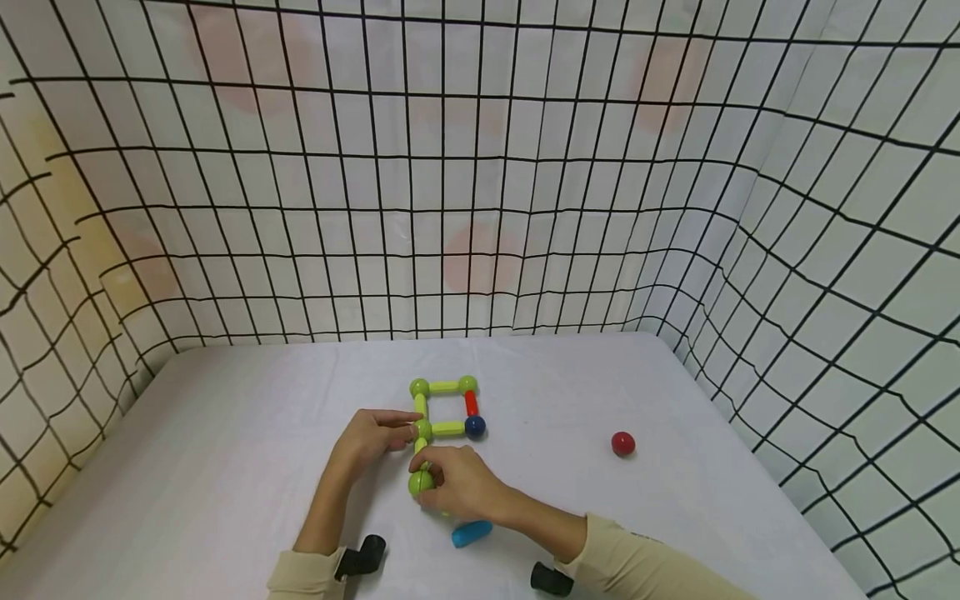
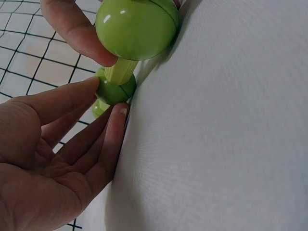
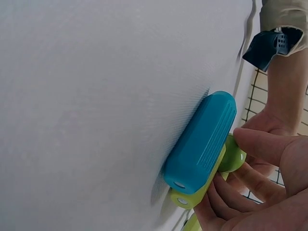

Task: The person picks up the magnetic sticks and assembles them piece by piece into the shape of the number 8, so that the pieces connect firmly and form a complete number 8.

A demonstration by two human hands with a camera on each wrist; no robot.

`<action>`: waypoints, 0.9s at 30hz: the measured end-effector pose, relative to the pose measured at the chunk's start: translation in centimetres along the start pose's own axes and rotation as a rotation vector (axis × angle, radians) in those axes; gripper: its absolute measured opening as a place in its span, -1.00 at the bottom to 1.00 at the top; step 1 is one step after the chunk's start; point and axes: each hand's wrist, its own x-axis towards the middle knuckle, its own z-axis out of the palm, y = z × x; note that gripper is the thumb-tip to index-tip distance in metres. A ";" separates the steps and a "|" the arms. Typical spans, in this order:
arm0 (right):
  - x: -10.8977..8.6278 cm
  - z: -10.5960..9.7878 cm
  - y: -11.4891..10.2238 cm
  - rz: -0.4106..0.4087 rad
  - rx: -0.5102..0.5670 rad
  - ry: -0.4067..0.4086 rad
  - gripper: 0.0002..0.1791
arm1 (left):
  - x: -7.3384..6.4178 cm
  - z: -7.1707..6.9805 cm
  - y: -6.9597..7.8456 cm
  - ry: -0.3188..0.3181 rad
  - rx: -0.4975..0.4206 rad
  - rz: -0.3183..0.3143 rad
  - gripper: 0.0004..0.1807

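Pinching the nearest green ball [image 1: 417,484] between thumb and fingers, the right hand [image 1: 467,483] works low over the table [image 1: 187,467]. The left hand [image 1: 369,439] grips with its fingers the middle green ball [image 1: 423,430], a little farther from the person. Between the fingers of both hands, one yellow-green stick [image 1: 421,447] joins these two balls. Just beside the right fingers, on the near side, lies a blue stick [image 1: 472,533], and close along it a second yellow-green stick [image 3: 185,198], partly hidden. Beyond the left fingers, a square continues with the far left green ball [image 1: 419,387], the far right green ball [image 1: 468,383], a red stick [image 1: 471,403] and a dark blue ball [image 1: 475,427]. To the right, well apart from all fingers, rests a red ball [image 1: 623,443]. Farthest out, a black net [image 1: 442,158] stands behind the table.
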 end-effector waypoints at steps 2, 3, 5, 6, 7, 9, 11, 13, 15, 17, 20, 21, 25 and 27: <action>-0.1 0.0 -0.1 -0.001 -0.001 0.001 -0.68 | 0.0 0.0 0.0 -0.002 -0.003 0.000 -0.75; -0.1 0.0 -0.1 0.000 -0.002 0.002 -0.68 | -0.1 0.0 0.0 -0.004 -0.002 0.000 -0.75; -0.2 -0.1 -0.1 0.006 -0.005 -0.001 -0.67 | -0.1 0.0 0.1 -0.006 -0.002 -0.001 -0.74; -0.2 -0.2 -0.2 0.009 -0.009 -0.002 -0.67 | -0.1 0.0 0.1 -0.007 -0.002 -0.002 -0.74; -0.2 -0.2 -0.2 0.013 -0.015 -0.003 -0.66 | -0.2 -0.1 0.0 -0.008 -0.002 -0.002 -0.74; -0.3 -0.4 -0.3 0.014 -0.031 -0.001 -0.64 | -0.2 -0.1 0.0 -0.009 -0.001 0.002 -0.74; -0.4 -0.7 -0.4 0.010 -0.046 0.005 -0.63 | -0.2 -0.1 0.0 -0.007 -0.005 0.009 -0.74; -0.6 -1.0 -0.3 0.004 -0.060 0.017 -0.63 | -0.2 -0.2 0.0 -0.006 -0.012 0.017 -0.74; -0.8 -1.2 -0.2 0.007 -0.065 0.025 -0.64 | -0.2 -0.2 0.0 -0.005 -0.019 0.023 -0.74; -1.0 -1.5 0.1 0.014 -0.068 0.030 -0.65 | -0.2 -0.2 -0.1 -0.006 -0.025 0.022 -0.74; -1.4 -1.7 0.6 0.034 -0.075 0.032 -0.65 | -0.1 -0.1 -0.1 -0.008 -0.021 0.015 -0.74; -1.6 -1.9 0.7 0.037 -0.076 0.032 -0.65 | -0.1 -0.1 -0.2 -0.007 -0.019 0.012 -0.74; -2.2 -2.3 1.4 0.038 -0.076 0.025 -0.66 | 0.0 -0.1 -0.2 -0.007 -0.024 0.006 -0.74; -2.6 -2.5 1.7 0.042 -0.070 0.012 -0.68 | 0.0 -0.1 -0.1 -0.007 -0.033 0.007 -0.74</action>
